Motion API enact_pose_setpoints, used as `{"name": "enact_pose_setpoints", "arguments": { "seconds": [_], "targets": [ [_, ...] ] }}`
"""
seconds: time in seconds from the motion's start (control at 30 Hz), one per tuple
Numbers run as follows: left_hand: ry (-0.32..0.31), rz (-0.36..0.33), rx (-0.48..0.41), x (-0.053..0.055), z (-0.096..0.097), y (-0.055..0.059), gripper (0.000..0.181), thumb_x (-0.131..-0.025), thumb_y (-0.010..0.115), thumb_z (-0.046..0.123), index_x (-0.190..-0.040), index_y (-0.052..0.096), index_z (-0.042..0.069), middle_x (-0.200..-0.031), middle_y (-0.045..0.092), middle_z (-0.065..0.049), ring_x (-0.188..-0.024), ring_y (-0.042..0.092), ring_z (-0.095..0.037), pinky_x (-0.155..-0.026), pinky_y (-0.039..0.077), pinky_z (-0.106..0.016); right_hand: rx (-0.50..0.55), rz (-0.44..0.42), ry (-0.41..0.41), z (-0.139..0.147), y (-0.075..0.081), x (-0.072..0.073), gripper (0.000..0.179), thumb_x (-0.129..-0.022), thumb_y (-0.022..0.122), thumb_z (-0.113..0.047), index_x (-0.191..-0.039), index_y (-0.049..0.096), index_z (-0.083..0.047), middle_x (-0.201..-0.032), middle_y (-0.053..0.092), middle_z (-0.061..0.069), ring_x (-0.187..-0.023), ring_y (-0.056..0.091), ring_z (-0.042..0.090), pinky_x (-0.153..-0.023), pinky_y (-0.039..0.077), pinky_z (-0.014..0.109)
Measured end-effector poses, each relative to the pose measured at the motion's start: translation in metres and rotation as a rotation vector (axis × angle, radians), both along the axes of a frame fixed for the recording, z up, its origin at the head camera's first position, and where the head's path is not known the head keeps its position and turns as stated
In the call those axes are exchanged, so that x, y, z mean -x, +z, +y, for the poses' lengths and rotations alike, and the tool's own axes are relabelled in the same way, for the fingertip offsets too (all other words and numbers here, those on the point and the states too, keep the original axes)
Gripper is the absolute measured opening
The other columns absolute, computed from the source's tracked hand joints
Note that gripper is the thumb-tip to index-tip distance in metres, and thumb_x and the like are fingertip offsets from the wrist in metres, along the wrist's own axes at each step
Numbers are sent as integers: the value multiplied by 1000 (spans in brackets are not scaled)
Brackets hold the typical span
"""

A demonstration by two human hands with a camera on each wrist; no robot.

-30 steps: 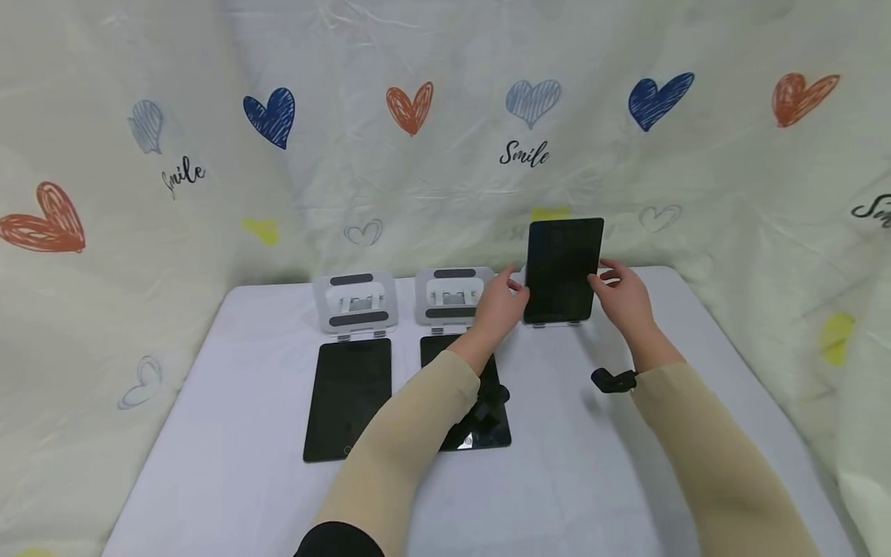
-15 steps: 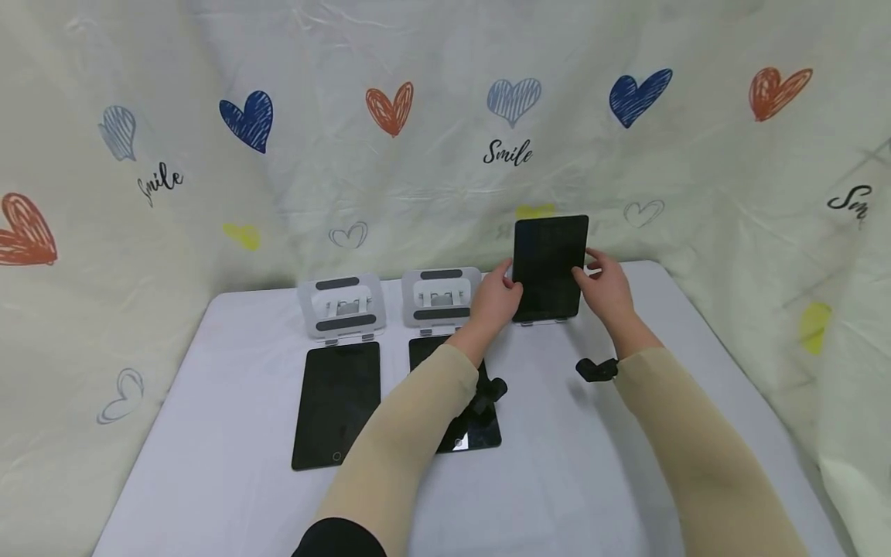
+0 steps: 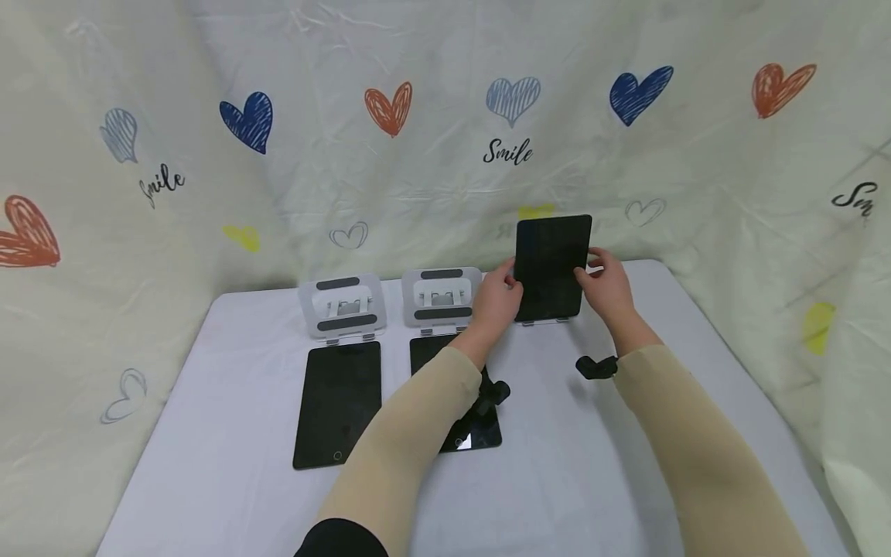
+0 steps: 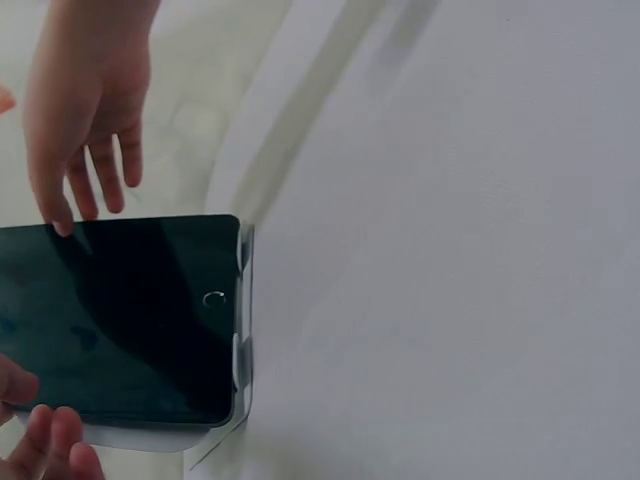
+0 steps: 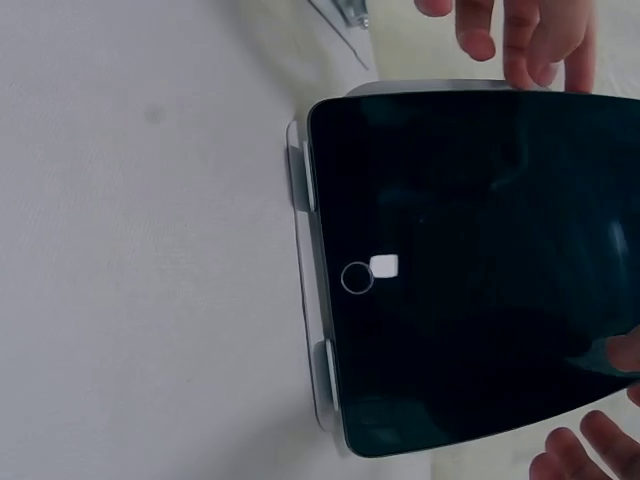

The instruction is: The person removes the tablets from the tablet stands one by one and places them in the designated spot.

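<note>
A black tablet (image 3: 553,267) stands upright, leaning back on a light folding stand (image 4: 150,438) at the table's back right. Two small hooks of the stand support its lower edge. My left hand (image 3: 496,298) pinches the tablet's left edge between thumb and index finger; its other fingers stay off the screen. On the opposite edge, my right hand (image 3: 607,290) pinches with the thumb over the screen's border, the other fingers lying beside and behind it. Most of the stand is hidden behind the tablet.
Two matching stands, one left (image 3: 343,305) and one in the middle (image 3: 440,298), stand along the back of the white table (image 3: 230,402). Before them lie two more black tablets, left (image 3: 337,402) and middle (image 3: 480,433), the latter partly under my left forearm. A heart-printed curtain (image 3: 445,178) hangs behind.
The head view has shifted slightly. Both hands remain at the tablet's edges, and the tablet keeps its place on the stand.
</note>
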State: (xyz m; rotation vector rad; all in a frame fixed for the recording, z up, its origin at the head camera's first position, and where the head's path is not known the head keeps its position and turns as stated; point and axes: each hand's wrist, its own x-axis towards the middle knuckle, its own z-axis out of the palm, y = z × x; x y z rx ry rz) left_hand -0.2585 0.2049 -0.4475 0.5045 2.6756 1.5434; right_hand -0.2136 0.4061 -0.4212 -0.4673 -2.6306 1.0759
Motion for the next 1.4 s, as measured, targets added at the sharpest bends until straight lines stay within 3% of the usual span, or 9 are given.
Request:
{"name": "enact_pose_setpoints", "arguments": {
  "seconds": [0.27, 0.6, 0.77, 0.97, 1.27, 1.4],
  "targets": [
    [87, 112, 39, 0, 1, -7, 38, -100, 60, 22, -138, 61, 29, -105, 62, 6, -86, 58, -10, -66, 47, -24, 12, 103, 13, 7, -12, -6, 49, -103, 49, -22, -148, 37, -7, -129, 53, 23, -117, 52, 39, -89, 46, 51],
    [100, 128, 49, 4, -1, -6, 36, -99, 63, 27, -135, 63, 30, -109, 69, 11, -89, 63, -6, -64, 47, -25, 24, 148, 20, 11, -20, -2, 47, -103, 48, -18, -148, 37, -10, -130, 56, 22, -118, 54, 38, -88, 46, 51],
    [90, 136, 55, 2, 0, -5, 36, -100, 62, 28, -135, 63, 29, -110, 70, 9, -92, 65, -8, -67, 49, -25, 33, 167, 0, 13, -18, -4, 44, -103, 49, -14, -145, 40, -10, -128, 58, 21, -113, 58, 36, -80, 47, 39],
    [82, 100, -15, 0, -1, -6, 35, -99, 63, 27, -134, 64, 29, -111, 70, 10, -86, 63, -7, -64, 47, -23, 68, 179, 25, 14, -16, -10, 42, -103, 50, -15, -144, 41, -9, -126, 58, 22, -109, 59, 34, -69, 45, 17],
    [79, 77, -55, -7, -11, -3, 34, -99, 63, 27, -133, 64, 28, -112, 70, 8, -83, 62, -9, -63, 47, -25, 81, 163, 73, 11, -6, -17, 43, -103, 51, -17, -144, 40, -9, -125, 58, 22, -111, 59, 35, -70, 47, 17],
    [65, 75, -49, -8, -14, -3, 36, -99, 62, 27, -135, 63, 30, -110, 70, 8, -66, 57, -8, -54, 43, -25, 107, 145, 99, 11, -3, -21, 43, -103, 52, -15, -143, 41, -7, -122, 58, 25, -105, 60, 34, -68, 47, 17]
  ]
}}
